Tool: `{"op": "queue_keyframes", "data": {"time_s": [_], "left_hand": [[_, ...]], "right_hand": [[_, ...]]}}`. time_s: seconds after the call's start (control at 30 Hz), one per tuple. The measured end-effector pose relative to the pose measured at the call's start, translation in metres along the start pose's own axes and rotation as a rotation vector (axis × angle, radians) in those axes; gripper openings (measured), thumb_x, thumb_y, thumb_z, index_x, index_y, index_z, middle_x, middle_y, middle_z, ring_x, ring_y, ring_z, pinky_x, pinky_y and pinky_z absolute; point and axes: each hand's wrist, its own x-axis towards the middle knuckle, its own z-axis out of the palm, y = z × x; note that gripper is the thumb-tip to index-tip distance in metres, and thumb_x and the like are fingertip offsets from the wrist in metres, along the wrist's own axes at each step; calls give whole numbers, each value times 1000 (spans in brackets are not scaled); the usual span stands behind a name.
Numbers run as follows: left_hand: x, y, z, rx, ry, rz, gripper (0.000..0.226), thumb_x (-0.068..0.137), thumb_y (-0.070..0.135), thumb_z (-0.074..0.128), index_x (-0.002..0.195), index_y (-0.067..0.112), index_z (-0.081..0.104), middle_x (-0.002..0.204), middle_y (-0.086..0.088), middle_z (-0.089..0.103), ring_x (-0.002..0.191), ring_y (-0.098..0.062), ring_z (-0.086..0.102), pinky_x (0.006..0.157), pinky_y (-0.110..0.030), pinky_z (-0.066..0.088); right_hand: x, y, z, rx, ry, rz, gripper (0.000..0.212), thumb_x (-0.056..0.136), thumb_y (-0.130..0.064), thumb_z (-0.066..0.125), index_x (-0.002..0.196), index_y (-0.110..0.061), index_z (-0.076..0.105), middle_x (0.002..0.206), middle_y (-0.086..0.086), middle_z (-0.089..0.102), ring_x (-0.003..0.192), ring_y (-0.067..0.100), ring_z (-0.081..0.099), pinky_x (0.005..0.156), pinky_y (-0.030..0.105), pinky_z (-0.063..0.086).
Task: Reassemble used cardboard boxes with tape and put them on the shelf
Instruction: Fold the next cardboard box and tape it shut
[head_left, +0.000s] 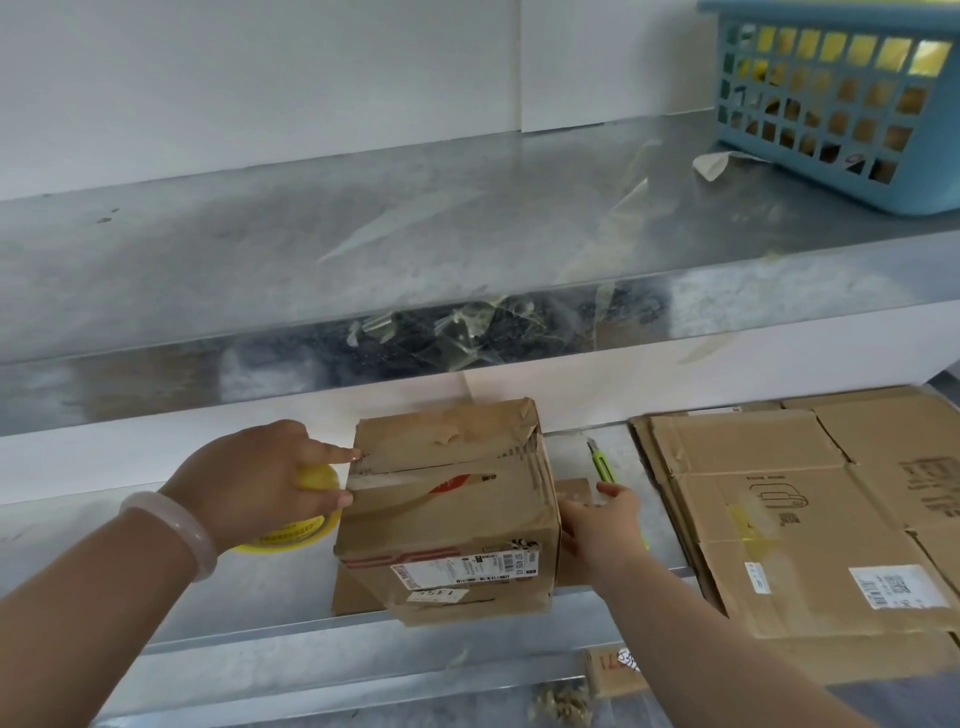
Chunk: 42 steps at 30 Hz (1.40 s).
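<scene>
The grey metal shelf (291, 587) carries a worn brown cardboard box (447, 519), creased, with torn old tape and shipping labels. The left hand (265, 483) grips a yellow tape roll (296, 535), forefinger and thumb touching the box's left edge. The right hand (597, 519) lies against its right side, fingers seemingly straight.
</scene>
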Motion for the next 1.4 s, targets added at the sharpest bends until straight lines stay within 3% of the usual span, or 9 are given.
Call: {"op": "queue_keyframes", "data": {"time_s": [0.1, 0.33, 0.5, 0.6, 0.8, 0.9, 1.07, 1.27, 1.4], "left_hand": [[-1, 0, 2, -14, 4, -2, 47, 81, 69, 57, 126, 59, 51, 98, 14, 49, 91, -7, 51, 82, -26, 41], [-1, 2, 0, -6, 1, 5, 48, 82, 68, 57, 128, 58, 50, 102, 14, 50, 95, -8, 51, 84, -27, 43], [0, 0, 2, -24, 4, 19, 49, 81, 70, 56, 129, 58, 50, 100, 15, 49, 92, -7, 50, 80, -26, 41], [-1, -2, 2, -37, 8, 24, 49, 81, 70, 56, 128, 58, 51, 100, 16, 49, 91, -7, 50, 78, -26, 40], [0, -2, 3, -42, 23, 27, 50, 80, 72, 56, 127, 57, 52, 104, 12, 52, 95, -9, 53, 83, -29, 44], [1, -3, 3, -38, 24, 30, 50, 81, 72, 56, 129, 57, 51, 106, 13, 52, 96, -9, 52, 83, -28, 43], [1, -3, 2, -18, 35, 47, 50, 82, 72, 53, 130, 57, 50, 104, 14, 49, 92, -9, 47, 78, -27, 39], [-1, -2, 2, -20, 53, 58, 50, 82, 71, 54, 130, 55, 51, 104, 13, 48, 97, -11, 51, 79, -30, 41], [1, -2, 2, -36, 55, 76, 50, 82, 71, 55, 130, 55, 51, 104, 12, 47, 102, -13, 54, 79, -30, 42]], "right_hand": [[1, 5, 0, -105, 10, -15, 69, 81, -12, 80, 133, -18, 34, 95, 15, 66, 77, 24, 68, 70, 39, 59], [6, 18, 2, -272, -46, 19, 57, 86, -40, 72, 130, -14, 46, 98, 15, 70, 87, 33, 71, 68, 51, 62], [-5, 8, 0, -444, -41, -25, 52, 94, -37, 62, 139, -23, 39, 108, 18, 67, 75, 28, 63, 48, 29, 50], [-11, -1, -5, -760, -7, -172, 61, 94, -29, 58, 148, -25, 29, 95, 8, 61, 79, 26, 57, 62, 33, 50], [-35, -20, -16, -940, 30, -367, 112, 83, -28, 77, 157, -27, -6, 151, 12, 27, 125, 28, 48, 91, 33, 43], [-53, -27, -20, -973, 123, -633, 84, 96, -22, 59, 158, -27, 2, 161, 2, 14, 140, 26, 34, 99, 35, 40], [-87, -37, 18, -1074, 88, -1413, 51, 103, -34, 35, 151, -17, 38, 156, -2, 37, 146, 16, 29, 121, 34, 18], [-90, -24, 70, -1597, -308, -1371, 89, 89, -68, -11, 157, -18, 16, 164, 0, 14, 152, 15, 7, 122, 39, -2], [-89, -24, 70, -1649, -331, -1284, 89, 82, -73, -12, 158, -27, 0, 165, -7, -4, 152, 10, -7, 120, 34, -11]]}}
